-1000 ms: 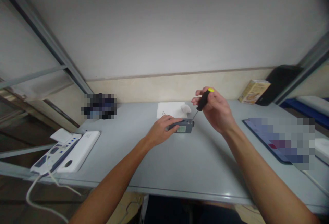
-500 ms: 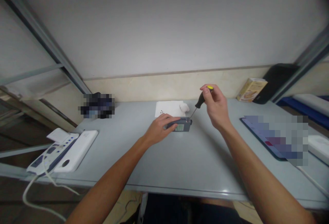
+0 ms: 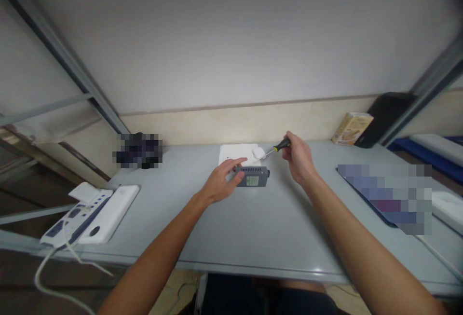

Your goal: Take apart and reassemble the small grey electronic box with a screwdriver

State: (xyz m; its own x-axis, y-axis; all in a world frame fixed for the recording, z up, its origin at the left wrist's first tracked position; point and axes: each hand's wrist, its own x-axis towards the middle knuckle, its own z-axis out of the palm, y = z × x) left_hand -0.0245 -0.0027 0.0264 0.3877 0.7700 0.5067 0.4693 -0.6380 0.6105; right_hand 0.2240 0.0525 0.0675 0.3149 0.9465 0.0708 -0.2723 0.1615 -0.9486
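My left hand (image 3: 221,183) steadies a small dark grey box (image 3: 261,178) at its left end, thumb on the front face and fingers behind the top edge. Vent slots run along the box's top, and a pale green label is on its front. In my right hand (image 3: 299,157) is a screwdriver (image 3: 282,144) with a black and yellow handle. Its shaft slants down left, the tip close to a small rounded white object (image 3: 258,152); whether they touch I cannot tell. That object lies on a white sheet of paper (image 3: 237,150) behind the box. Small dark specks on the sheet are mostly hidden by my fingers.
On the left of the grey table (image 3: 289,233) lie a power strip (image 3: 77,213) with cables and a white slab-like device (image 3: 112,213). A yellow carton (image 3: 351,129) leans near a black case (image 3: 385,119) at back right. A blurred-out flat device (image 3: 383,197) lies at right.
The screwdriver has left the box's right end and swung lower and left, toward the white object on the paper. My left fingers have loosened and lifted a little on the box.
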